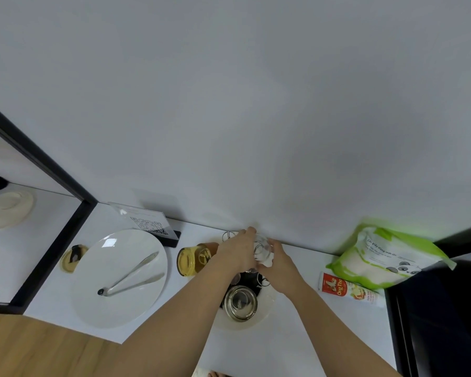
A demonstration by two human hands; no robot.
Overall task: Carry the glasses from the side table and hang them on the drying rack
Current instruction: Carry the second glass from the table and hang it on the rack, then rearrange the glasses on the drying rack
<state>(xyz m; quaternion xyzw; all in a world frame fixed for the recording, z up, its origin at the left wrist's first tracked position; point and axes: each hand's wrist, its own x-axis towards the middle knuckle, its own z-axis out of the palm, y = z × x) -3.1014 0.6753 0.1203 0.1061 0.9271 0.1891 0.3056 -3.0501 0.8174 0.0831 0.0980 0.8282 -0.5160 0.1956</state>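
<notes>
Both my hands hold one clear glass [262,250] above the drying rack [256,281], close to the wall. My left hand [238,253] wraps its left side and my right hand [279,263] grips its lower right side. The rack has wire loop arms [228,235] and a dark centre on a round pale base [267,312]. Another clear glass [240,302] hangs mouth-out on the rack's near side. My hands hide most of the rack's middle.
On the white counter [297,346]: a yellow-tinted glass [192,261] lying left of the rack, a white plate [120,278] with metal tongs [131,276], a QR-code stand [150,224], a green tissue pack [389,254], a red tube [348,291]. A black frame [52,170] stands left.
</notes>
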